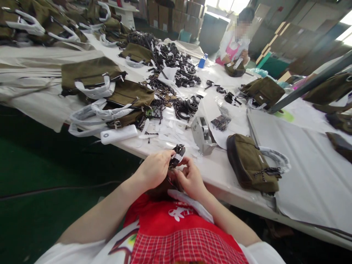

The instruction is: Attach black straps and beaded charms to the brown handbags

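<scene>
My left hand [156, 169] is closed around a coiled black strap [178, 152] bound with a pale strip, held just off the near edge of the white table [310, 176]. My right hand [190, 177] pinches the same strap from the right, fingers curled at the pale strip. Both hands hover above my red apron [176, 227]. A grey tape dispenser [202, 135] stands on the table right behind the hands. An olive bag [251, 163] with a wrapped handle lies to the right of it.
Piles of coiled black straps [176, 69] and white paper scraps cover the table's middle. More olive bags [90, 73] lie at the left and far right. A white power bank [118, 134] sits near the left edge. Another person [236, 40] works at the far end.
</scene>
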`<state>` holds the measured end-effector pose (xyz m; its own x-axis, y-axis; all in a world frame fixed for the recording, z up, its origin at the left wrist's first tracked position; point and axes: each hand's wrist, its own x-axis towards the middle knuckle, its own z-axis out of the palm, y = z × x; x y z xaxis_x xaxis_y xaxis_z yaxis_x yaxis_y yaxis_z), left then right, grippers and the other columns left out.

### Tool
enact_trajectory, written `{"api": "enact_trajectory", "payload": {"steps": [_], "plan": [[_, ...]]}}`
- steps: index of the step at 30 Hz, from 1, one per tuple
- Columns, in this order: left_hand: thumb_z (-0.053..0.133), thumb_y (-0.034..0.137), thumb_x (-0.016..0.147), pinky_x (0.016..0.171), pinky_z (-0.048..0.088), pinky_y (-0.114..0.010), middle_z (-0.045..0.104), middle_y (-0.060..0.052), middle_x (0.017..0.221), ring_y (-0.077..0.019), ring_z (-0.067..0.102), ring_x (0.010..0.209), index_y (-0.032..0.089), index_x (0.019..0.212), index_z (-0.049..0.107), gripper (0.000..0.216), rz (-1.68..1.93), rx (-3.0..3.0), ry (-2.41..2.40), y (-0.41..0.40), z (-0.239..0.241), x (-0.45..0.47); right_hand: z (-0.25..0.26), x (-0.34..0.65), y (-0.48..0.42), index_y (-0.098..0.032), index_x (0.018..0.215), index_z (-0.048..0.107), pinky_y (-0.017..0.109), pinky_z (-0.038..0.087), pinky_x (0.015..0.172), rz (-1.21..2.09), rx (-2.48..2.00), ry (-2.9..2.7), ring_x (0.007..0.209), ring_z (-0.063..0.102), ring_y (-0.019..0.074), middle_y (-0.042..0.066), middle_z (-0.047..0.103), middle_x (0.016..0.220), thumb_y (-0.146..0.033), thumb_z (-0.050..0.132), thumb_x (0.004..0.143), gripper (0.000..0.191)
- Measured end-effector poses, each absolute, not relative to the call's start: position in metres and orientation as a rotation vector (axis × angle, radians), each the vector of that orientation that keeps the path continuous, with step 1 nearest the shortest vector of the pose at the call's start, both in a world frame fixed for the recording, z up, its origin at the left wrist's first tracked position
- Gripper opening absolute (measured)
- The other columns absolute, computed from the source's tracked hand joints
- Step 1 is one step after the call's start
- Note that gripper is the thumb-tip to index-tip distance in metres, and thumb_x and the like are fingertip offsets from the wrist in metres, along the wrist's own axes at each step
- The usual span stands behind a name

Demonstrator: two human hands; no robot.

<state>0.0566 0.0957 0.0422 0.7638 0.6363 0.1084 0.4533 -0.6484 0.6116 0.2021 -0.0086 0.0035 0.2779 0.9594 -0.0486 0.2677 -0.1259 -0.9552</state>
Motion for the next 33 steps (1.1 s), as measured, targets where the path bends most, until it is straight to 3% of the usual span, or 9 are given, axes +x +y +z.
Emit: {"api": "enact_trajectory", "payload": {"steps": [4, 8, 12, 15, 18, 22, 25, 30, 33], "plan": [[0.031, 0.019, 0.097, 0.113, 0.043, -0.047, 0.061, -0.018, 0.137, -0.0258, 0.055, 0.130, 0.009, 0.119, 0.064, 0.041, 0.432, 2.505, 0.726, 0.096, 0.035, 0.049, 0.015, 0.206, -0.015, -0.015, 0.131, 0.046, 0.029, 0.043, 0.059, 0.658, -1.880, -1.459, 0.061, 0.057, 0.0171, -0.001, 0.062, 0.073, -0.030, 0.062, 0.086, 0.050], [0.031, 0.019, 0.098, 0.113, 0.042, -0.050, 0.057, -0.019, 0.141, -0.0270, 0.052, 0.133, 0.008, 0.126, 0.061, 0.043, 0.427, 2.509, 0.686, 0.090, 0.032, 0.045, 0.019, 0.205, -0.017, -0.017, 0.128, 0.052, 0.028, 0.043, 0.059, 0.493, -1.870, -1.508, 0.056, 0.056, 0.0166, -0.004, 0.059, 0.062, -0.030, 0.059, 0.089, 0.041], [0.038, 0.015, 0.094, 0.115, 0.038, -0.052, 0.045, -0.021, 0.151, -0.0298, 0.041, 0.141, 0.006, 0.138, 0.052, 0.047, 0.553, 2.564, 0.604, 0.075, 0.039, 0.047, 0.017, 0.202, -0.013, -0.022, 0.107, 0.067, 0.027, 0.045, 0.062, 0.576, -1.717, -1.552, 0.059, 0.059, 0.0159, 0.000, 0.067, 0.069, -0.024, 0.055, 0.091, 0.020], [0.040, 0.013, 0.093, 0.116, 0.037, -0.050, 0.048, -0.016, 0.151, -0.0271, 0.043, 0.140, 0.012, 0.141, 0.050, 0.049, 0.616, 2.493, 0.517, 0.070, 0.045, 0.048, 0.012, 0.201, -0.008, -0.021, 0.084, 0.069, 0.026, 0.045, 0.061, 0.791, -1.576, -1.514, 0.063, 0.060, 0.0156, 0.001, 0.070, 0.073, -0.021, 0.052, 0.091, 0.018], [0.049, 0.016, 0.091, 0.113, 0.042, -0.046, 0.057, -0.015, 0.142, -0.0259, 0.052, 0.132, 0.015, 0.135, 0.056, 0.045, 0.682, 2.296, 0.532, 0.077, 0.045, 0.047, 0.008, 0.200, -0.006, -0.020, 0.080, 0.069, 0.025, 0.044, 0.059, 0.911, -1.510, -1.359, 0.062, 0.059, 0.0151, -0.001, 0.067, 0.069, -0.024, 0.053, 0.091, 0.020], [0.064, 0.020, 0.083, 0.096, 0.054, -0.036, 0.072, -0.010, 0.114, -0.0228, 0.067, 0.106, 0.018, 0.103, 0.074, 0.022, 0.705, 2.062, 0.514, 0.087, 0.041, 0.050, 0.005, 0.199, -0.006, -0.021, 0.086, 0.072, 0.026, 0.046, 0.063, 1.001, -1.480, -1.282, 0.066, 0.060, 0.0159, -0.001, 0.068, 0.072, -0.027, 0.053, 0.091, 0.021], [0.067, 0.020, 0.083, 0.089, 0.055, -0.033, 0.075, -0.007, 0.098, -0.0202, 0.069, 0.093, 0.020, 0.088, 0.077, 0.012, 0.741, 1.976, 0.529, 0.085, 0.039, 0.055, 0.004, 0.198, -0.005, -0.020, 0.085, 0.071, 0.026, 0.046, 0.063, 1.011, -1.449, -1.267, 0.068, 0.059, 0.0157, 0.000, 0.069, 0.074, -0.026, 0.053, 0.090, 0.019], [0.065, 0.032, 0.088, 0.076, 0.056, -0.027, 0.076, -0.007, 0.090, -0.0178, 0.070, 0.082, 0.018, 0.085, 0.078, 0.019, 0.712, 1.696, 0.647, 0.087, 0.035, 0.053, 0.009, 0.203, -0.007, -0.020, 0.091, 0.061, 0.020, 0.026, 0.040, 1.211, -1.440, -0.976, 0.040, 0.037, 0.0079, -0.009, 0.050, 0.049, -0.043, 0.069, 0.083, 0.026], [0.064, 0.045, 0.088, 0.063, 0.057, -0.025, 0.075, -0.005, 0.073, -0.0162, 0.070, 0.066, 0.015, 0.090, 0.075, 0.032, 0.529, 1.395, 0.666, 0.093, 0.032, 0.048, 0.014, 0.209, -0.010, -0.019, 0.076, 0.059, 0.018, 0.026, 0.037, 1.365, -1.393, -0.870, 0.037, 0.039, 0.0066, -0.008, 0.051, 0.047, -0.049, 0.077, 0.074, 0.035]]}}
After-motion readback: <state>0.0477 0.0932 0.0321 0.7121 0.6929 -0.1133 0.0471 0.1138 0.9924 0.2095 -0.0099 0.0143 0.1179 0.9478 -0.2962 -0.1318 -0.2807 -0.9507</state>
